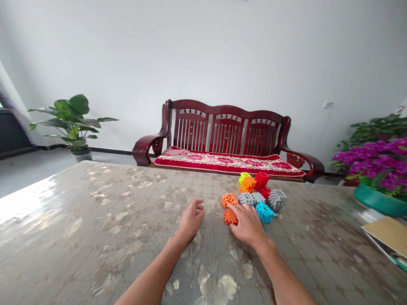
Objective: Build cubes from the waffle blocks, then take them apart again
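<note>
Several coloured toothed blocks stand together right of centre on the patterned table (133, 228). My right hand (247, 222) reaches in at their near side, its thumb and fingers around a dark orange block (230, 217). Just behind that block is a lighter orange one (229, 199). A blue block (265, 212) lies to the right of my right hand, with grey blocks (277, 200) beyond it. Red (261, 180), orange (247, 184) and yellow-green (244, 176) pieces are at the back. My left hand (192, 218) rests on the table left of the blocks, fingers loosely curled and holding nothing.
A teal pot (380, 201) with purple flowers (378, 163) stands at the table's right side, near a tan board or book (389, 233). Past the far edge is a dark red wooden bench (227, 131). A potted plant (74, 123) stands on the floor at left.
</note>
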Demonstrator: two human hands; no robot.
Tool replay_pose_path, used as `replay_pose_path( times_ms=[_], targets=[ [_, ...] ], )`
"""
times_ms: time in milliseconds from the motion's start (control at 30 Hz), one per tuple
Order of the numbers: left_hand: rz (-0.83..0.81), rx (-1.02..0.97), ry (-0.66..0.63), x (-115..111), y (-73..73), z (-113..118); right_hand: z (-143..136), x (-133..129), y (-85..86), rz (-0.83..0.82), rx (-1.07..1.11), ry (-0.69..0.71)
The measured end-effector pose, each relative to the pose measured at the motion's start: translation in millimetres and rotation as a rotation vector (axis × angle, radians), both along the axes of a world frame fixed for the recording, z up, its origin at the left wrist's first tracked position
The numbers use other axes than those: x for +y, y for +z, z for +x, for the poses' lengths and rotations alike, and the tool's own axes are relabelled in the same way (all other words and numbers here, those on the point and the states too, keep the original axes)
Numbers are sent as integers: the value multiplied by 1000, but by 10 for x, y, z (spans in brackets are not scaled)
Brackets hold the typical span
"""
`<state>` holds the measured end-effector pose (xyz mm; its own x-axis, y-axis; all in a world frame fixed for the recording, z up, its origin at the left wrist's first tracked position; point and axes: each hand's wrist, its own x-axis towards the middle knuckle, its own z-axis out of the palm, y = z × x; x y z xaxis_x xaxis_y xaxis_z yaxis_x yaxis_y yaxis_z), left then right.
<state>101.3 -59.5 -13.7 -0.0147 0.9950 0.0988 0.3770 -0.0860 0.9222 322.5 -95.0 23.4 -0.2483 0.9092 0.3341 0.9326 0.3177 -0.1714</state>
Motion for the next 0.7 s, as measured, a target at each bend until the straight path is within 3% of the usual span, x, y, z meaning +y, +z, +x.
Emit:
replay_pose_path(
  times_ms=[467,700],
  targets=[
    [16,30,7,1,-6,-22,-108,-66,15,51,51,76],
    [183,436,111,-53,54,-95,-562,-192,-160,-6,111,309]
  ],
)
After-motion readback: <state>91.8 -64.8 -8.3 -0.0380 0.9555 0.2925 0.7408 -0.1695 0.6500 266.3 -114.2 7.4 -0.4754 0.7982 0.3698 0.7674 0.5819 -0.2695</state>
